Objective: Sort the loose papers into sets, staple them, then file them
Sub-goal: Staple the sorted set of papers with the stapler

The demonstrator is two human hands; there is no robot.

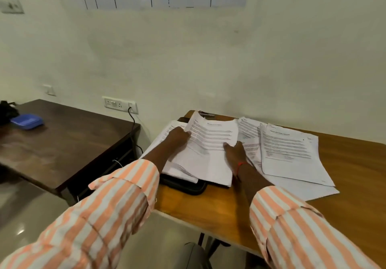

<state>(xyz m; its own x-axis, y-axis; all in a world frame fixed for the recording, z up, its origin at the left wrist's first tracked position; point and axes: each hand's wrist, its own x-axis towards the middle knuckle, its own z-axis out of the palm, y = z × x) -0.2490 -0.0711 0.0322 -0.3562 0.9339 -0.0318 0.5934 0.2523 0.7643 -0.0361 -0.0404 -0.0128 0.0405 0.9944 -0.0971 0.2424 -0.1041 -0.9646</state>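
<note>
Head view. The person stands at an orange-brown wooden desk [344,164] that carries loose white printed papers.

1. Hands. The left hand [177,140] has its fingers curled on the left edge of one white printed sheet [211,137]. The far end of this sheet is raised off the papers below. The right hand [235,153] lies on the near part of the same sheet, fingers straight, gripping nothing.

2. Step in hand (judgement). Sorting. Nothing can be seen to be stapled or filed.

3. Next move (judgement). Read the heading of the raised sheet, then lay it on the matching pile, edges square and ready for the staple.

4. Count.
- Hands: two.
- Raised sheet: one.
- Paper piles: three. The left pile [167,135] rests on one flat black tray [188,188]. The middle pile [248,130] lies beside the right hand. The fanned right pile [292,153] lies directly on the desk. The sheets in each pile cannot be counted.
- Small metal item [205,113] at the far edge: one. Stapler or clip, cannot tell.
- Dark brown wooden desk [62,143] standing apart to the left: one, carrying one blue plastic box [27,121].
</note>
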